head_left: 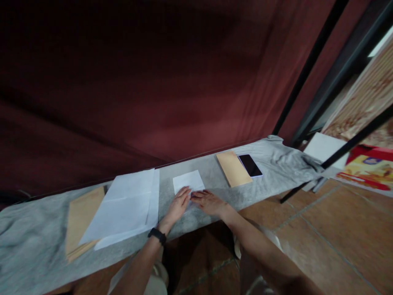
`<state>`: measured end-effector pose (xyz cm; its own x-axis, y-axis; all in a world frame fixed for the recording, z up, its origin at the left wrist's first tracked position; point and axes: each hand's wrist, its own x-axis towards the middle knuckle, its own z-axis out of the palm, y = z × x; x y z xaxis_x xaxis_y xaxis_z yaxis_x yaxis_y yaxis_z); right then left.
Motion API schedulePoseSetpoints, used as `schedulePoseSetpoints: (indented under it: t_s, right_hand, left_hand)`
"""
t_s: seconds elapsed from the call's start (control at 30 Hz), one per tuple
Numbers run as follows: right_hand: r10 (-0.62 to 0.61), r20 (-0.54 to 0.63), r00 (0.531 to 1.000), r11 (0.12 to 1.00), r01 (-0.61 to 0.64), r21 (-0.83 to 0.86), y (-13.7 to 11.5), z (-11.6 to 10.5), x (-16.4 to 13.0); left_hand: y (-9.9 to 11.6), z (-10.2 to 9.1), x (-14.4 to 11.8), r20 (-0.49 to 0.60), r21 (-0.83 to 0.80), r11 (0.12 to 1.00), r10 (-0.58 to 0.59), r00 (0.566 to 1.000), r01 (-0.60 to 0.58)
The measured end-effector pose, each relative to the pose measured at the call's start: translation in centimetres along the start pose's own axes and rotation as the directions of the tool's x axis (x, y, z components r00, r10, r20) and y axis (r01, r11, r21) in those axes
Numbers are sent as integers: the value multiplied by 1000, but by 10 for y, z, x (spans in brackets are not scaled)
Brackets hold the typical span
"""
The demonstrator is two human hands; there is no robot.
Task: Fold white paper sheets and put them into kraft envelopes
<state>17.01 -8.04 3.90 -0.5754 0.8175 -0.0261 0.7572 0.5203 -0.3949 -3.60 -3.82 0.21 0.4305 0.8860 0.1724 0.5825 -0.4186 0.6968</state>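
A small folded white paper [188,180] lies on a long surface covered with grey cloth [37,237]. My left hand [178,203], with a black watch on its wrist, lies flat on the paper's near edge. My right hand [209,201] presses flat beside it, fingertips at the same edge. Neither hand grips anything; both rest palm down with fingers together.
A stack of white sheets [125,207] lies to the left over brown envelopes [80,217]. To the right are a brown envelope [233,168] and a dark phone [250,165]. A dark red curtain hangs behind. Tiled floor and a colourful box [368,168] are at right.
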Motion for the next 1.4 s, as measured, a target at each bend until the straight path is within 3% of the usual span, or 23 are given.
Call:
schedulePoseSetpoints:
  t_s: [0.1,0.2,0.33,0.5,0.63,0.77,0.93,1.0,1.17,1.3,1.4]
  right_hand:
    - [0,1,1000,999,0,-36,-8,0,6]
    - [-2,44,999,999,4,-47,-13,0,9]
    - [-11,38,999,1000,12,-23,-12,1,10]
    - [-56,1,998,998,56,13,-4,1,9]
    - [-67,-31,997,993,70,97,9,-2,9]
    - [-68,2,998,984,66,166,26,-5,7]
    - [-57,-56,997,976,67,209,36,-5,1]
    - [-40,-96,995,970,62,236,37,-5,0]
    - [34,-64,997,931,-8,366,40,-11,-1]
    - [113,19,993,845,-107,524,48,-19,-1]
    - [149,28,988,829,-140,542,54,-23,1]
  left_hand:
    - [9,-5,7,86,87,996,27,996,-35]
    - [19,-6,29,185,153,978,111,976,-140]
    - [12,0,63,306,225,942,174,936,-248]
    - [-14,3,77,212,338,923,118,970,-186]
    - [-22,-10,67,185,321,945,-2,983,-59]
    - [-11,-40,35,188,121,989,-111,976,89]
    - [15,-71,-21,331,-140,971,-140,933,195]
    - [19,-69,-35,356,-188,961,-128,926,205]
    - [11,-51,-36,128,-127,978,-150,980,166]
    - [11,-52,-32,160,-139,964,-205,966,228]
    - [18,-57,-33,46,-167,943,-284,958,288]
